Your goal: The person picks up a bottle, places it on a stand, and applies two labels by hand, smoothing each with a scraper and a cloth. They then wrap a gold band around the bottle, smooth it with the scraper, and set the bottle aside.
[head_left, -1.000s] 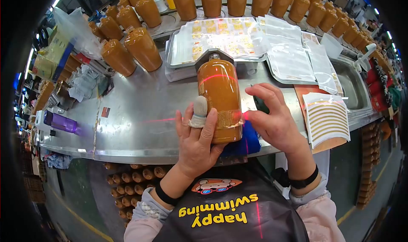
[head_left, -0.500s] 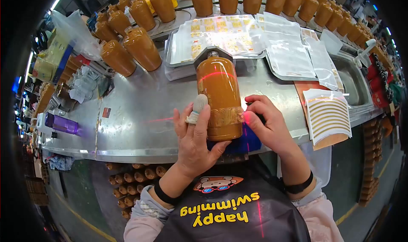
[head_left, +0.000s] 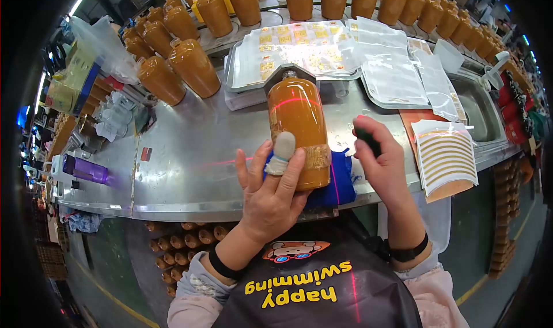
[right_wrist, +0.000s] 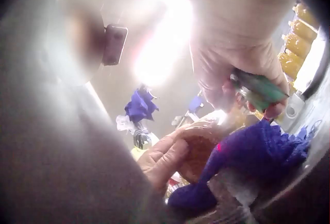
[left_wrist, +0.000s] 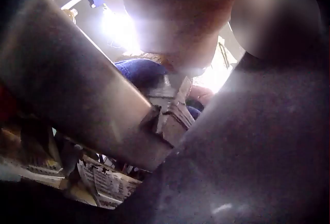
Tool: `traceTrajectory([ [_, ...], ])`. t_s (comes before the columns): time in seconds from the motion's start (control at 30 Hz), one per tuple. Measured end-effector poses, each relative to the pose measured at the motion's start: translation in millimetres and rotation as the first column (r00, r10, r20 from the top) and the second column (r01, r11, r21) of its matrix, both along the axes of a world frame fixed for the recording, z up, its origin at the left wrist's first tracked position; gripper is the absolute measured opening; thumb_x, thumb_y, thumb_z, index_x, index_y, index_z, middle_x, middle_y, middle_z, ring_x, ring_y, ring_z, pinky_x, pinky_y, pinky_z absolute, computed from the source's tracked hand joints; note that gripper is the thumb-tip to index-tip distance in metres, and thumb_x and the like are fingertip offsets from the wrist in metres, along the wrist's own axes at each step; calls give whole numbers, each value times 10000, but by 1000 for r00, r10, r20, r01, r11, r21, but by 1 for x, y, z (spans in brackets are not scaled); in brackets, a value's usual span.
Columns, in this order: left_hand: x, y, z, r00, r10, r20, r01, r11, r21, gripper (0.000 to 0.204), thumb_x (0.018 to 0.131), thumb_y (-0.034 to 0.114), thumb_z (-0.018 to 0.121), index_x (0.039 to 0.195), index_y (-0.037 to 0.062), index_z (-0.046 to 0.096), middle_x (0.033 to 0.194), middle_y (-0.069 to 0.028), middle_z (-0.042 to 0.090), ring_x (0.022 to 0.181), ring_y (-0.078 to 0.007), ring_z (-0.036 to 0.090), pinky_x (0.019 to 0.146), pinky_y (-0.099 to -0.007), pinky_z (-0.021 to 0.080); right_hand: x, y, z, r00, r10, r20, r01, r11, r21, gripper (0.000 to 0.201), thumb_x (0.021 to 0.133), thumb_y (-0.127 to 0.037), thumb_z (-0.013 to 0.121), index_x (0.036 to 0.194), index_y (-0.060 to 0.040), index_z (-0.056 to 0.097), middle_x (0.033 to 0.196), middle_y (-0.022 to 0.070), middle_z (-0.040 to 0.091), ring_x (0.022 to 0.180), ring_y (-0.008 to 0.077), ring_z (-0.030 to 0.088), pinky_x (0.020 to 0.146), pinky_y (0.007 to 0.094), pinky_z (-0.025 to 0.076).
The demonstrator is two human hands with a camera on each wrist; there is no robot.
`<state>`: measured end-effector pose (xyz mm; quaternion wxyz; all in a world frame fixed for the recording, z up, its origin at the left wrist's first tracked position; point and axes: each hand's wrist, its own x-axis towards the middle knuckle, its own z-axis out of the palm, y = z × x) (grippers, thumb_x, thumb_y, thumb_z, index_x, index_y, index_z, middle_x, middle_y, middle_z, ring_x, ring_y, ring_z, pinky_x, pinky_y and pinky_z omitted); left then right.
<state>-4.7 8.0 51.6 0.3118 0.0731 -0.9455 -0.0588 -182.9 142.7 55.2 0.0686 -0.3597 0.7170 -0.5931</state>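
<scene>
A glossy brown bottle point(head_left: 294, 112) lies in the head view with its neck in a dark angular holder point(head_left: 269, 81). A clear strip with a gold pattern point(head_left: 317, 156) wraps its lower part. My left hand point(head_left: 268, 198) holds the bottle near its base, thumb at the bottom end and a finger in a pale finger cot point(head_left: 284, 146) on its side. To the right of the bottle and apart from it, my right hand point(head_left: 387, 167) has its fingers curled round a small dark green piece point(right_wrist: 260, 90), its kind unclear. A blue cloth point(head_left: 342, 184) lies beneath the bottle's base.
Behind the holder lie trays with gold label sheets point(head_left: 299, 46) and clear film point(head_left: 394, 77). A sheet of curved gold strips point(head_left: 446, 155) is at the right, near a sink point(head_left: 477, 112). More brown bottles point(head_left: 194, 69) stand left and behind. A purple bottle point(head_left: 86, 169) lies far left.
My right hand has moved away from the bottle's side to the right, showing the green piece. The left hand has shifted slightly right along the bottle, and the gold-patterned strip has turned rightward.
</scene>
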Motion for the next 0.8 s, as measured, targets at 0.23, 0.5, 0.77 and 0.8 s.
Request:
traceTrajectory([
  [0.23,-17,-1,6,991,-134,-1,133,984,-118,783,769,319,775,1416,42,431,1346,-197,533,1341,-399,392,1155,-606,78,9,4,18,942,30,333,42,977,-207,277,929,-36,576,1198,-2,516,995,55,624,871,71,581,762,233,492],
  [0.5,-8,-6,-14,999,-21,-50,30,982,187,863,776,424,757,1435,-2,398,1452,-250,406,1355,-453,351,1145,-605,114,4,12,-2,752,262,605,-165,963,-211,181,905,-72,622,1073,-22,577,939,9,629,845,48,564,757,215,480],
  [0.77,-7,-6,1,999,-17,44,18,1000,-19,725,837,400,696,1414,30,457,1471,-218,411,1380,-419,343,1157,-587,105,12,8,-1,753,328,570,-285,944,-166,196,893,-75,632,1072,-9,585,925,18,640,843,55,586,746,220,497],
  [0.8,-7,-5,2,998,-12,57,14,999,-32,710,840,391,691,1412,38,463,1466,-214,420,1381,-415,342,1155,-590,106,12,8,0,752,326,572,-288,944,-160,197,893,-78,632,1071,-8,585,924,18,639,847,56,586,750,221,496],
])
